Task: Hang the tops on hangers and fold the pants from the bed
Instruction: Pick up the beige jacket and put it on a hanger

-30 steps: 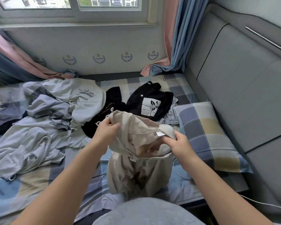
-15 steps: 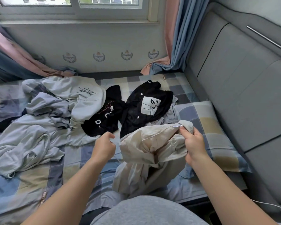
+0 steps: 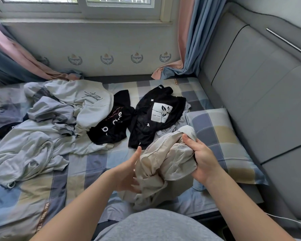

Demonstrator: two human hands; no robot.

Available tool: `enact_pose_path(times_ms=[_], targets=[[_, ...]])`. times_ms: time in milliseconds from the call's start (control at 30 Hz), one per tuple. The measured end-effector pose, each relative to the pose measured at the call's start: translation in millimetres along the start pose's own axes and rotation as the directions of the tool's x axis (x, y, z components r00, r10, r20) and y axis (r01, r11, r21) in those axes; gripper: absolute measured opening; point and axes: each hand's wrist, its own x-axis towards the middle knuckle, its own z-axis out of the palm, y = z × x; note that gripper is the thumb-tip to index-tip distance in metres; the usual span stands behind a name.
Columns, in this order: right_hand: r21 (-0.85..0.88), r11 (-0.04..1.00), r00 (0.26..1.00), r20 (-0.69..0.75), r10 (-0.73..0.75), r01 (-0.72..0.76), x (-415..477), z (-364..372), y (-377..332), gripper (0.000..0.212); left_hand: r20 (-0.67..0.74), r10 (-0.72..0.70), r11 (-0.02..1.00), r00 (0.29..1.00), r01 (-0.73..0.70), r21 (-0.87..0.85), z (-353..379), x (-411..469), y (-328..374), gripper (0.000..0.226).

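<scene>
A crumpled beige garment hangs bunched over the near edge of the bed. My right hand grips its upper end, fingers curled round the cloth. My left hand is flat with straight fingers against the garment's left side. Two black printed tops lie further back in the middle of the bed. A white sweatshirt and pale blue-grey clothes are heaped on the left.
The bed has a checked sheet. A checked pillow lies to the right, against a grey padded headboard. Curtains and a window wall close the far side. A white cable runs at bottom right.
My left hand let go of the beige garment, swung out, and now lies open against its side. My right hand carried the bunched top end rightwards and lower.
</scene>
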Motion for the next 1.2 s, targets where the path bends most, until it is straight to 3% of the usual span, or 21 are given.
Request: enact_pose_path(times_ms=[67,133,233,300,400,533,600,667,833,967,1067,1200], targets=[[0.009,1.0,0.999,-0.035,-0.024,0.024,-0.9,0.9,-1.8,0.055,0.093,0.083,0.989,0.992,-0.07,-0.128,1.8,1.7,-1.9,0.101],[0.037,0.998,0.997,-0.069,-0.046,0.049,-1.5,-0.7,-3.0,0.061,0.074,0.133,0.988,0.988,-0.127,-0.086,6.4,3.9,-2.6,0.079],[0.064,0.996,0.995,-0.079,-0.055,0.06,-5.7,-5.9,-3.8,0.052,-0.149,0.181,0.961,0.972,-0.143,0.237,17.3,15.9,-4.3,0.04],[0.058,0.996,0.993,-0.094,-0.067,0.073,-8.4,-10.7,-3.7,0.039,-0.407,0.199,0.96,0.892,-0.094,0.264,18.4,24.0,-4.4,0.015],[-0.023,0.991,0.966,-0.22,-0.132,0.13,-13.6,-21.1,-3.4,0.026,-0.575,0.211,0.977,0.791,-0.155,0.146,7.0,24.1,2.6,0.018],[-0.258,0.951,0.852,-0.447,-0.273,0.169,-23.8,-39.8,0.9,0.012,-0.645,0.266,0.889,0.716,-0.442,-0.123,-9.4,3.1,27.0,0.03],[-0.278,0.949,0.813,-0.51,-0.279,0.151,-29.2,-43.8,10.1,0.011,-0.606,0.285,0.84,0.743,-0.498,-0.216,-10.3,-9.2,41.9,0.03],[-0.225,0.96,0.778,-0.567,-0.269,0.168,-37.6,-41.3,22.0,0.009,-0.545,0.286,0.863,0.788,-0.459,-0.21,-8.3,-18.9,52.8,0.031],[0.01,0.949,0.686,-0.693,-0.22,0.314,-77.0,-20.6,59.1,0.023,-0.356,0.372,0.924,0.857,-0.377,0.059,-12.9,-38.7,58.1,0.028],[0.025,0.915,0.577,-0.783,-0.232,0.402,-113.1,1.0,96.5,0.01,-0.183,0.371,0.911,0.91,-0.32,0.26,-14.6,-58.0,45.3,0.02],[0.039,0.883,0.475,-0.853,-0.214,0.469,-142.2,19.0,134.8,0.014,-0.083,0.348,0.879,0.934,-0.294,0.376,-20.1,-65.9,25.9,0.017],[0.028,0.841,0.326,-0.929,-0.178,0.54,-190.3,37.4,195.4,0.014,0.143,0.23,0.846,0.963,-0.27,0.461,-14.1,-84.2,-7.3,0.03]])
